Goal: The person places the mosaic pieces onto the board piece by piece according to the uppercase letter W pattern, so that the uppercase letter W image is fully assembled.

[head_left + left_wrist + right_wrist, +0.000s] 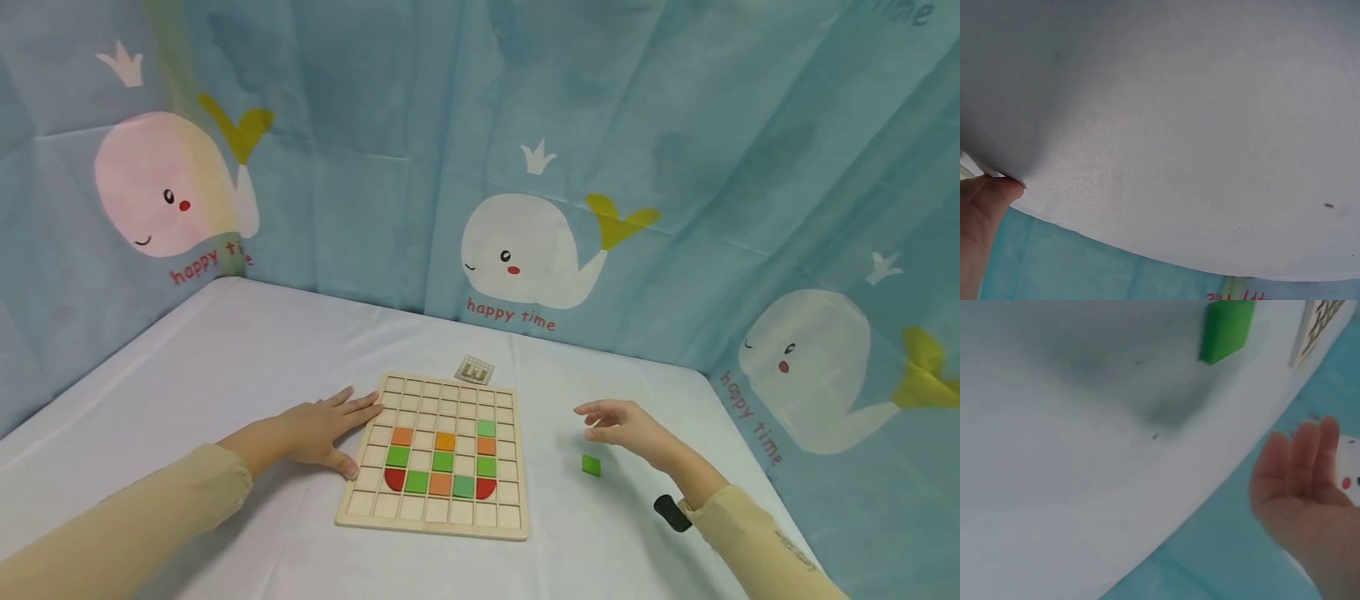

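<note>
A wooden grid board [408, 510] lies on the white table, holding several coloured tiles. Among them are orange squares, green squares and red rounded corner pieces [394, 479] at the pattern's lower ends. My left hand [318, 429] rests at the board's left edge with fingers spread, fingertips and thumb touching the rim. To the board's right, my right hand [626, 429] hovers in the air, its fingers loosely bent and holding nothing. Just below it, a loose green square tile [591, 465] lies on the table; the right wrist view also shows this green tile [1229, 330], apart from the fingers.
A small patterned grid card [475, 370] lies behind the board's far edge. A black object [672, 513] shows beside the right wrist. Blue whale-print curtains [360, 208] hang along the table's back and sides.
</note>
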The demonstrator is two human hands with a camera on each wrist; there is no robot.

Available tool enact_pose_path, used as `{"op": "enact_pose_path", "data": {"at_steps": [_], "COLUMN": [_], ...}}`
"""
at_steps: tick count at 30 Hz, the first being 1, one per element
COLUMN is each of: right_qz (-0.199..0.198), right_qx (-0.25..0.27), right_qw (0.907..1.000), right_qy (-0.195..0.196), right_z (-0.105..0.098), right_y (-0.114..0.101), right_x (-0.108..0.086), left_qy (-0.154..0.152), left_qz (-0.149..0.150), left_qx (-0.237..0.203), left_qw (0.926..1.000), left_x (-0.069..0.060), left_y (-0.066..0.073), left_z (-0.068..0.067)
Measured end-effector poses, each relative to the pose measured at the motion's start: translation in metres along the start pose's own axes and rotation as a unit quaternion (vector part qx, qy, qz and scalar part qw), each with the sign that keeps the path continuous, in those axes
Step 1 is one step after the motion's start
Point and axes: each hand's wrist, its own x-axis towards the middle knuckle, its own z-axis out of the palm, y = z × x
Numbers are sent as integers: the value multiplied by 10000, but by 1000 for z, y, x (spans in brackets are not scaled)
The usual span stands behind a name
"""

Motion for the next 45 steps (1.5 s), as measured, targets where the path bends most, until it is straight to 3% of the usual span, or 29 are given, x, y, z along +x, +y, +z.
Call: {"op": "enact_pose_path", "data": {"at_steps": [9, 17, 26, 41, 45], "right_qz": [1, 54, -305, -259, -89], "right_qx": [-351, -295, -1004, -1002, -925], "right_qw": [9965, 9881, 9839, 9879, 9896], "right_qy": [-760, -1511, -1446, -1157, -1094], "right_z": [-16, -10, -4, 2, 0], "right_y": [28, 48, 44, 41, 39], "right_x": [-1, 4, 8, 7, 8], "left_qy": [-14, -61, -22, 4, -13], "left_qz": [0, 9, 16, 27, 13], "left_qx": [-36, -85, -60, -109, -146], "left_qw": [10000, 9999, 10000, 9999, 9999], "left_x": [1, -1, -1, -2, 0], "left_y": [2, 4, 4, 2, 2], "left_z": [0, 0, -3, -4, -2]}}
